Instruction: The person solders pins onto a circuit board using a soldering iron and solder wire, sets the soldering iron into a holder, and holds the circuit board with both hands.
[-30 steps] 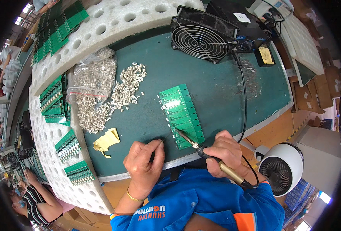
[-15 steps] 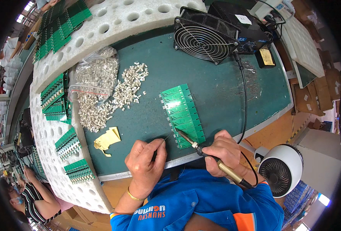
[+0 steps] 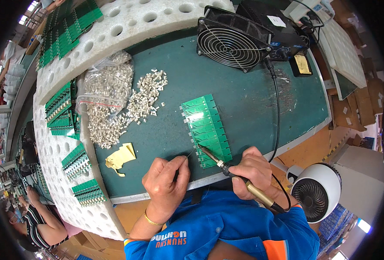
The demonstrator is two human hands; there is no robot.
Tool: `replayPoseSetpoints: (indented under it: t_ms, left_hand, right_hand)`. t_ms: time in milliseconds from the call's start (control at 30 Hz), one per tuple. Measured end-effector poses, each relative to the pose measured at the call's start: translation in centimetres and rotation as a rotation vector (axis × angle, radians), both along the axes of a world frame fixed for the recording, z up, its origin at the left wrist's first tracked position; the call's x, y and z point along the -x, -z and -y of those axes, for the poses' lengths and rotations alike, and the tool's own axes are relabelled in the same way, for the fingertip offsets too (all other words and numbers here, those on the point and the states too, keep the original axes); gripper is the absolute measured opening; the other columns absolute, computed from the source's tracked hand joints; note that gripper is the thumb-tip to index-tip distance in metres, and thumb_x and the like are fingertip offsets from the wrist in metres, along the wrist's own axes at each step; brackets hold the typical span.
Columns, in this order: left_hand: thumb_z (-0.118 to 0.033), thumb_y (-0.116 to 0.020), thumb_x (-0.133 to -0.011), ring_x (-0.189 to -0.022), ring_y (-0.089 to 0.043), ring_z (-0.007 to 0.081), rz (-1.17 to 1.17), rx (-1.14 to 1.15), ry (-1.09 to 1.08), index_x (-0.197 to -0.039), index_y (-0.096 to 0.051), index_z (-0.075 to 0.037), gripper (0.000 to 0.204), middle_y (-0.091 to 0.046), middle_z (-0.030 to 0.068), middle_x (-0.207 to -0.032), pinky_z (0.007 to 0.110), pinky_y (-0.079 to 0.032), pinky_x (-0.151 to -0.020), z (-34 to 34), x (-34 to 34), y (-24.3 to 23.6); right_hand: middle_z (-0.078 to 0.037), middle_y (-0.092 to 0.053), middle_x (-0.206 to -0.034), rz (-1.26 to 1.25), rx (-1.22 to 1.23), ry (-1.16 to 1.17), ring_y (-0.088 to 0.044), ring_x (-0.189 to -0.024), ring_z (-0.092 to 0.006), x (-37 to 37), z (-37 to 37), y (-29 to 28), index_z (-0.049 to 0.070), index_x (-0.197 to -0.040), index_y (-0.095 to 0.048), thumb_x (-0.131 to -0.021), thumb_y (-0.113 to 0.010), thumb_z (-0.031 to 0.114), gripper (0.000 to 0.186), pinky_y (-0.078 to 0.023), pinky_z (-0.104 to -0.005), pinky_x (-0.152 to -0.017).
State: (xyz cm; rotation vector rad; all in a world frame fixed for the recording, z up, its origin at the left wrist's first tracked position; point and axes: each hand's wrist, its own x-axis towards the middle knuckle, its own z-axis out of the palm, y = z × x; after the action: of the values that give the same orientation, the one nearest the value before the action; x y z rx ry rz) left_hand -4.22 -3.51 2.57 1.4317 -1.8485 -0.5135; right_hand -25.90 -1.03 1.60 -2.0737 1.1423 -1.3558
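A green circuit board panel [image 3: 208,130] lies on the green bench mat, with small metal pins along its left edge. My right hand [image 3: 253,173] is closed around a soldering iron [image 3: 261,196], whose tip meets the panel's lower left edge. Pinched in the fingers of my left hand [image 3: 166,182] is a thin solder wire [image 3: 189,154]; its end points at the same spot as the iron's tip. Left of the panel lie a heap of small silvery connectors [image 3: 146,95] and a clear plastic bag [image 3: 107,84] full of them.
A black fan [image 3: 233,45] with a wire grille stands at the back beside a black soldering station [image 3: 283,50] and a yellow sponge [image 3: 302,65]. White foam [image 3: 57,162] holding several circuit boards borders the left. Torn yellow paper [image 3: 122,158] lies nearby. A white fan [image 3: 315,190] stands right.
My left hand has shifted very slightly right. The iron's tip stays at about the same place on the board. At far left, another person has moved a little.
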Motion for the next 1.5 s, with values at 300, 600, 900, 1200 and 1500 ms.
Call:
replayPoseSetpoints:
  t_ms: [300, 600, 900, 1200, 1500]
  left_hand:
    - [0.003, -0.077, -0.071, -0.054, -0.051, 0.0154, -0.002, -0.004, 0.013, -0.085, -0.073, -0.004, 0.016, -0.055, 0.0058, -0.063, 0.028, -0.040, -0.049, 0.2, 0.2, 0.1]
    - [0.003, -0.077, -0.072, -0.054, -0.051, 0.0161, 0.012, -0.003, 0.023, -0.085, -0.073, -0.004, 0.016, -0.054, 0.0060, -0.063, 0.028, -0.040, -0.048, 0.0, 0.3, 0.2]
    - [0.003, -0.077, -0.072, -0.053, -0.051, 0.0158, 0.012, -0.009, 0.028, -0.084, -0.073, -0.004, 0.015, -0.054, 0.0058, -0.063, 0.029, -0.040, -0.048, -0.1, 0.2, 0.2]
    - [0.003, -0.077, -0.072, -0.054, -0.050, 0.0153, 0.000, -0.014, 0.031, -0.085, -0.073, -0.004, 0.016, -0.054, 0.0052, -0.063, 0.028, -0.039, -0.048, -0.3, 0.1, 0.2]
    - [0.003, -0.077, -0.071, -0.050, -0.050, 0.0156, 0.003, 0.016, 0.047, -0.086, -0.073, -0.004, 0.018, -0.052, 0.0054, -0.061, 0.029, -0.039, -0.046, 0.1, 0.3, 0.4]
  right_hand:
    - [-0.005, -0.054, -0.061, -0.005, 0.005, -0.010, -0.050, -0.048, -0.0196, -0.1, 0.1, 0.0, 0.001, -0.099, -0.060, -0.084, -0.063, 0.008, 0.018, -0.043, -0.0369, -0.057]
    - [-0.003, -0.057, -0.062, -0.029, 0.013, 0.018, -0.054, -0.049, -0.0181, -0.1, -0.1, -0.2, 0.003, -0.096, -0.063, -0.077, -0.069, 0.007, 0.020, -0.042, -0.0339, -0.056]
    - [-0.003, -0.056, -0.060, -0.046, 0.018, -0.007, -0.054, -0.049, -0.0182, 0.0, -0.3, -0.2, 0.004, -0.099, -0.062, -0.077, -0.071, 0.009, 0.024, -0.042, -0.0338, -0.055]
    - [-0.002, -0.054, -0.059, -0.081, -0.016, -0.024, -0.054, -0.049, -0.0185, 0.1, -0.9, -0.3, 0.005, -0.101, -0.062, -0.078, -0.074, 0.013, 0.027, -0.043, -0.0338, -0.057]
    - [-0.002, -0.057, -0.061, -0.078, 0.013, -0.011, -0.055, -0.050, -0.0183, -0.1, -1.1, -0.3, 0.003, -0.099, -0.063, -0.084, -0.074, 0.025, 0.029, -0.042, -0.0330, -0.055]
